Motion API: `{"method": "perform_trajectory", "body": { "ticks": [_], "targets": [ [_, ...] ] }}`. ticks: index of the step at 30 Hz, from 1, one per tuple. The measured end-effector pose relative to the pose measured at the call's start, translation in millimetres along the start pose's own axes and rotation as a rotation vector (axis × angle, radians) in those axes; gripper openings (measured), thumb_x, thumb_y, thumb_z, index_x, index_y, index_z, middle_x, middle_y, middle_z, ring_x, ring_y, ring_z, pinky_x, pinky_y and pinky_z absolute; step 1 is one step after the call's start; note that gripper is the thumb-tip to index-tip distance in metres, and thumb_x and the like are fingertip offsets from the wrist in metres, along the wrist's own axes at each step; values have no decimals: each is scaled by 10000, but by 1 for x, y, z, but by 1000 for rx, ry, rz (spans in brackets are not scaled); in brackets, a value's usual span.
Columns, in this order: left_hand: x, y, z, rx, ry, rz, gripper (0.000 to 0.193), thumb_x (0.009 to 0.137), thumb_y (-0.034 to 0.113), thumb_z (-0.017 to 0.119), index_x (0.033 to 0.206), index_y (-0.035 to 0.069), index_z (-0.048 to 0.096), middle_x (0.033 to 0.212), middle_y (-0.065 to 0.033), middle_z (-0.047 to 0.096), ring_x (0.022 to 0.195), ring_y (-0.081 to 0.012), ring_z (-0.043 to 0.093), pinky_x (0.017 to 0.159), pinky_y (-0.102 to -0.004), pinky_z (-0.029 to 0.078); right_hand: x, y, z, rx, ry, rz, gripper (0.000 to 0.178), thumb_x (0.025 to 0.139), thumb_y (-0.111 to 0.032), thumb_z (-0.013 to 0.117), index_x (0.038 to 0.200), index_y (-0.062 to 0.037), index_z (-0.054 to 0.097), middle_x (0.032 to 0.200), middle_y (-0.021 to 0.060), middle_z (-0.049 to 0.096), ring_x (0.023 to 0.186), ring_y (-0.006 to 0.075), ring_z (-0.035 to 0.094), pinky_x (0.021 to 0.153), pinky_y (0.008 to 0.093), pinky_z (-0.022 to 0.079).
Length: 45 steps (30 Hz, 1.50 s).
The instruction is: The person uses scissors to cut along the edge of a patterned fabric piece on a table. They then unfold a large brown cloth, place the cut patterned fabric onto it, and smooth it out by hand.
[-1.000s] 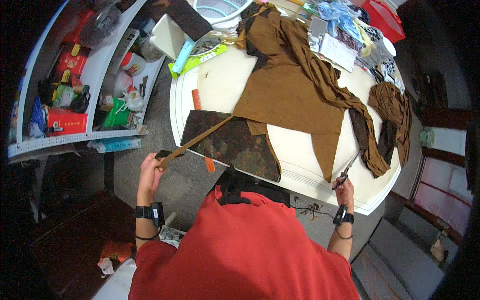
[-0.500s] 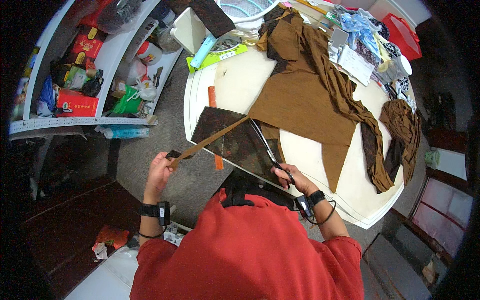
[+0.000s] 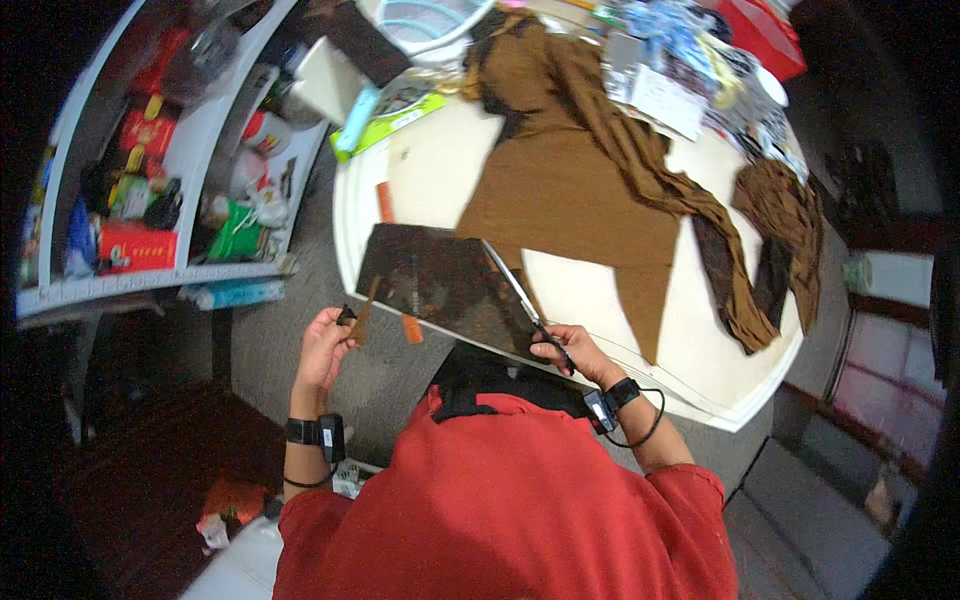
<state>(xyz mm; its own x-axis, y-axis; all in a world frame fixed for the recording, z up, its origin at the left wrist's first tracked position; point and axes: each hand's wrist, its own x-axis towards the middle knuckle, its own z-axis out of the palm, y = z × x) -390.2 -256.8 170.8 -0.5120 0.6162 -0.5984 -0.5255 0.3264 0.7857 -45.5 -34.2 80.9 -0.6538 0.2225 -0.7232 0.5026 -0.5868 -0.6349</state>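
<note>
My right hand (image 3: 568,350) grips the handles of a pair of scissors (image 3: 512,280), whose blades point up and to the left over the edge of the brown cloth (image 3: 570,200). My left hand (image 3: 325,345), off the table's left front edge, pinches a narrow brown fabric strip (image 3: 364,316) with a dark end. That strip hangs loose, apart from the larger cloth. Between the hands lies a dark patterned piece of fabric (image 3: 425,270) on the white table (image 3: 580,275). An orange ruler (image 3: 385,202) sits partly under this dark piece.
At the far left stand white shelves (image 3: 205,180) with boxes and bags. A light blue object and a green package (image 3: 410,117) lie at the table's back left. Crumpled fabrics (image 3: 660,40) and a red bag (image 3: 755,35) fill the back right; a gathered brown garment (image 3: 785,215) rests at the right.
The strip, earlier stretched from my left hand to the cloth by the scissor tips, is now separate and dangles from my left hand. The whole view has shifted slightly.
</note>
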Motion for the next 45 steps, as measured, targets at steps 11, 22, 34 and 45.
{"method": "perform_trajectory", "body": {
  "ticks": [11, 22, 34, 45],
  "targets": [
    [-21, -87, 385, 412, -1002, 73, 181, 836, 57, 638, 997, -8, 587, 908, -82, 643, 894, -167, 638, 813, -285, 525, -163, 125, -38, 139, 297, -58, 291, 805, -197, 753, 994, -5, 644, 576, -21, 515, 432, 68, 439, 407, 225, 342],
    [-52, -144, 473, 485, -1408, 169, 345, 894, 92, 572, 1224, -1, 538, 1126, -79, 596, 1008, -169, 586, 869, -317, 506, -197, 188, -115, 246, 669, -163, 282, 794, -198, 765, 967, -13, 642, 660, 30, 592, 446, 96, 503, 362, 244, 368],
    [96, -92, 162, 326, 59, -73, 213, 906, 119, 578, 1108, 59, 607, 900, -18, 655, 722, -97, 616, 622, -219, 504, -131, 45, -268, -17, 782, -248, 340, 773, -196, 784, 965, 44, 640, 516, 8, 489, 377, 97, 444, 337, 269, 331],
    [122, -76, 106, 398, 355, -89, 239, 953, 118, 518, 1174, 46, 572, 945, -39, 636, 723, -119, 621, 600, -244, 534, -61, -98, -361, -732, 963, -61, 415, 755, -158, 790, 1108, 11, 649, 641, 73, 628, 540, 155, 583, 546, 329, 465]
  ]
}}
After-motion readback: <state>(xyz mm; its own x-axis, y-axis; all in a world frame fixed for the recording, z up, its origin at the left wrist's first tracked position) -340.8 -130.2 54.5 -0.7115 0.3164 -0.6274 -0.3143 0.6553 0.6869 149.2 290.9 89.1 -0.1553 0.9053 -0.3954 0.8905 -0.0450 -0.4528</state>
